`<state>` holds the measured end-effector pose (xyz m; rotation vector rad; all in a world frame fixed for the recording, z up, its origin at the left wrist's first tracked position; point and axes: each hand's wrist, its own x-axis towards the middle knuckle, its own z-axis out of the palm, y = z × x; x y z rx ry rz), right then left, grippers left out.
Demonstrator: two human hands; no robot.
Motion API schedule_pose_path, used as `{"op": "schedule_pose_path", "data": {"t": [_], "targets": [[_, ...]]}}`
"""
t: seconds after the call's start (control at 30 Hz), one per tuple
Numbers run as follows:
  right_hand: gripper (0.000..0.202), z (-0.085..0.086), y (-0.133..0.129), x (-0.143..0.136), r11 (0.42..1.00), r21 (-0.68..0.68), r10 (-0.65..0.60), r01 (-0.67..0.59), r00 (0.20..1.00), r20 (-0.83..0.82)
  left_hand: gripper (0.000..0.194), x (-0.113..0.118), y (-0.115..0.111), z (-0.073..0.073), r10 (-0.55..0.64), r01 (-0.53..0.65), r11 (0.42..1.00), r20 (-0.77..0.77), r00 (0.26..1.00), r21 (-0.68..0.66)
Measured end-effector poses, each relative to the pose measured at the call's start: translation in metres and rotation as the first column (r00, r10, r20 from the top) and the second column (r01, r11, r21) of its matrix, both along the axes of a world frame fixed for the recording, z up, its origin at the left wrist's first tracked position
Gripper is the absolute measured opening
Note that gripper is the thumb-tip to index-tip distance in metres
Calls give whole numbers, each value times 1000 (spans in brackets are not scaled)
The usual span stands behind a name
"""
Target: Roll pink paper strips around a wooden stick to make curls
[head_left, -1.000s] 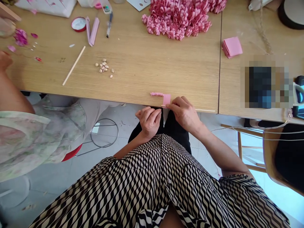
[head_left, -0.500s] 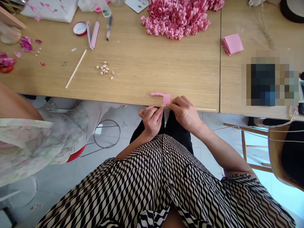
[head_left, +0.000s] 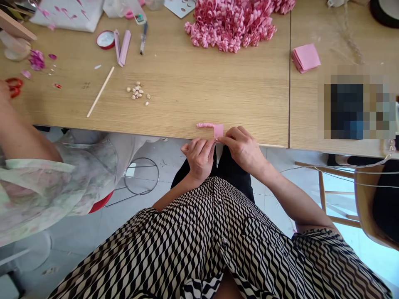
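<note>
At the table's front edge my left hand (head_left: 200, 157) and my right hand (head_left: 245, 147) meet, fingertips pinched together at the lower edge of a small pink piece (head_left: 218, 131). A curled pink strip (head_left: 205, 125) extends from its upper left, over the wood. Beneath my right hand a thin pale stick (head_left: 274, 145) shows along the table edge, running out to the right. Where the fingertips meet, the stick's end is hidden. A big heap of pink curled pieces (head_left: 232, 25) lies at the back of the table.
Small beige pieces (head_left: 137, 91) and a loose stick (head_left: 100, 92) lie left on the table (head_left: 187, 83). Pink squares (head_left: 306, 57) are stacked at the right. Another person's arm (head_left: 25, 137) is at the far left by red scissors (head_left: 15, 86). A blurred patch covers the right side.
The other person's arm has moved up beside the red scissors. The stick's left end, visible earlier between my fingertips, is now hidden. My hands have hardly moved.
</note>
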<state>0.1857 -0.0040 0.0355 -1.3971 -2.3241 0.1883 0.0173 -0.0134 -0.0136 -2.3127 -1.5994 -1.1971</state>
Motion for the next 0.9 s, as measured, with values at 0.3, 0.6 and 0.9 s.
{"op": "schedule_pose_path", "data": {"t": [0.3,0.6,0.9], "targets": [[28,-2,5,14,999,-16,28,-31,991,-128,19,3,-1,-4,7,-6,997,-8,1000,71],[29,6,48,15,993,-33,113,-113,993,14,22,2,-6,-9,13,-13,999,24,1000,37],[27,18,49,14,978,-61,210,-201,935,285,22,2,-7,-7,33,-33,999,27,999,2]]}}
